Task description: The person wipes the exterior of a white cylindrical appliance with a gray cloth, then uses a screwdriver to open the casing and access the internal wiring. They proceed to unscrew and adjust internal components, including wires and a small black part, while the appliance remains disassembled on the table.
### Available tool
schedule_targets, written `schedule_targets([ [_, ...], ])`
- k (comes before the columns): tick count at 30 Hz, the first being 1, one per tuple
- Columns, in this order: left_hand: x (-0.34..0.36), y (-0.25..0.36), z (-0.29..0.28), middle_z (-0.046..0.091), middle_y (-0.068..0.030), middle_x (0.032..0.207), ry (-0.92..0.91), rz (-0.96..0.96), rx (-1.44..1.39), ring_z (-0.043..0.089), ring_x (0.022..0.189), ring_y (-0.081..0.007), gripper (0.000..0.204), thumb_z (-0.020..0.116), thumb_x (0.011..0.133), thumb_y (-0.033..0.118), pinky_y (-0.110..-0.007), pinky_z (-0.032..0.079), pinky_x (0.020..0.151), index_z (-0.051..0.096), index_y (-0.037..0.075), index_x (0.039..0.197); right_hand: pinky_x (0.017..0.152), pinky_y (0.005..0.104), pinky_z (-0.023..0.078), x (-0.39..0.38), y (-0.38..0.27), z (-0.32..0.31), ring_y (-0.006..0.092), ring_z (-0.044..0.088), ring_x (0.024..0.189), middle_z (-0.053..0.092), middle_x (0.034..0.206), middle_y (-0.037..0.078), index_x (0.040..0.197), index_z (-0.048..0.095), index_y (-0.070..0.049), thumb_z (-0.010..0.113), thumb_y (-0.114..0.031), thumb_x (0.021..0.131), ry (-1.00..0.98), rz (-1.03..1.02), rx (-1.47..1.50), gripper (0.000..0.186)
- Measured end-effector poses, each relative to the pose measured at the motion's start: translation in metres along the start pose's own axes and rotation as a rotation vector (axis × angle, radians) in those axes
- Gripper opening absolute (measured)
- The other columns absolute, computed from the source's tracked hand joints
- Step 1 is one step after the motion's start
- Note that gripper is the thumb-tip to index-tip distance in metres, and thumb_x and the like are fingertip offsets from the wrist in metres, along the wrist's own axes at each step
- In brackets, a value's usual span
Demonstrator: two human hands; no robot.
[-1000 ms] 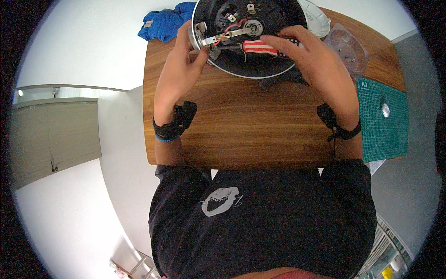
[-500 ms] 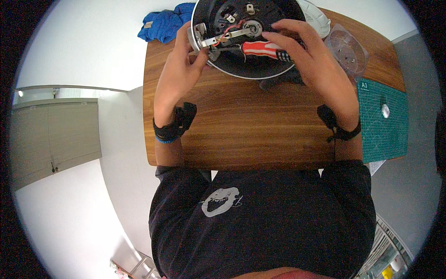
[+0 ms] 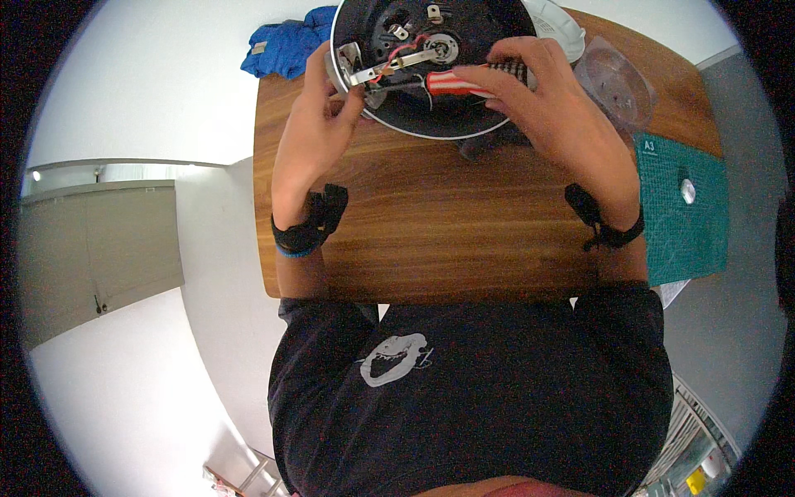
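A round black appliance housing (image 3: 443, 120) with a white rim lies open side up at the far edge of the table. Inside it are metal brackets, red wires, a metal strip (image 3: 403, 63) and a round pale metal disc (image 3: 444, 50). My left hand (image 3: 319, 116) is closed on the left rim, thumb near the shaft tip. In my right hand (image 3: 542, 91) is the black grip end of a screwdriver (image 3: 447, 81) with a red and white handle. Its shaft points left across the housing toward a metal fitting (image 3: 351, 60) at the rim; where the tip sits is hard to make out.
A blue cloth (image 3: 286, 48) lies back left. Behind my right hand are a whitish plastic part (image 3: 561, 29) and a clear tray (image 3: 614, 87) with small pieces. A green cutting mat (image 3: 683, 236) at the right bears a small shiny object (image 3: 687, 191). Something dark (image 3: 479, 147) sits under the housing.
My right fingers, spread over the screwdriver before, have closed round its grip end. The housing has shifted slightly left and up, with my left hand still on its rim.
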State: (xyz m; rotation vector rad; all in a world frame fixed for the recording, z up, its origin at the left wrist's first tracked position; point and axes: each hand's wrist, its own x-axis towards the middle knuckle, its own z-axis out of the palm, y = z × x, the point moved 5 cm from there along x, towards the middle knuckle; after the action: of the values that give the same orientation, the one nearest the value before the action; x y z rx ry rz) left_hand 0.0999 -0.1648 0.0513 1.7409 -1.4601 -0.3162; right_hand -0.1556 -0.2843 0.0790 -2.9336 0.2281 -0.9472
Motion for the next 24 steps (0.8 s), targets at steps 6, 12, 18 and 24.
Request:
schedule_targets([
  [6,0.001,0.002,0.001,0.078,-0.0201,0.129,-0.037,-0.024,-0.120,0.079,0.105,-0.0240,0.061,0.062,0.112,0.003,-0.036,0.066,0.079,0.033,0.010,0.166,0.101,0.0461,0.058,0.002,-0.006,-0.005,0.0356,0.064,0.115,0.062,0.129,0.012,0.141,0.071,-0.025,0.067,-0.008,0.094,0.086,0.017,-0.028,0.050],
  [12,0.001,-0.006,0.004,0.078,-0.0200,0.127,-0.034,0.015,-0.148,0.077,0.105,-0.0208,0.062,0.064,0.112,0.006,-0.037,0.065,0.081,0.034,0.010,0.166,0.098,0.0457,0.060,-0.003,0.003,0.008,0.0346,0.067,0.110,0.063,0.126,0.009,0.140,0.070,-0.021,0.076,-0.013,0.092,0.018,0.038,0.029,0.049],
  [18,0.001,-0.007,0.003,0.078,-0.0204,0.127,-0.006,0.042,-0.107,0.077,0.106,-0.0209,0.062,0.065,0.112,0.007,-0.039,0.064,0.085,0.034,0.009,0.165,0.101,0.0420,0.059,0.004,-0.008,-0.001,0.0340,0.067,0.118,0.062,0.136,0.012,0.142,0.069,-0.014,0.089,-0.013,0.086,0.188,-0.053,0.174,0.059],
  [24,0.004,-0.014,0.005,0.070,-0.0157,0.143,-0.056,0.002,-0.185,0.074,0.121,-0.0239,0.068,0.067,0.112,0.006,-0.037,0.066,0.093,0.032,0.010,0.170,0.104,0.0426,0.060,0.002,-0.008,-0.012,0.0332,0.068,0.127,0.063,0.145,0.014,0.143,0.067,-0.009,0.088,-0.010,0.086,0.169,-0.023,0.135,0.061],
])
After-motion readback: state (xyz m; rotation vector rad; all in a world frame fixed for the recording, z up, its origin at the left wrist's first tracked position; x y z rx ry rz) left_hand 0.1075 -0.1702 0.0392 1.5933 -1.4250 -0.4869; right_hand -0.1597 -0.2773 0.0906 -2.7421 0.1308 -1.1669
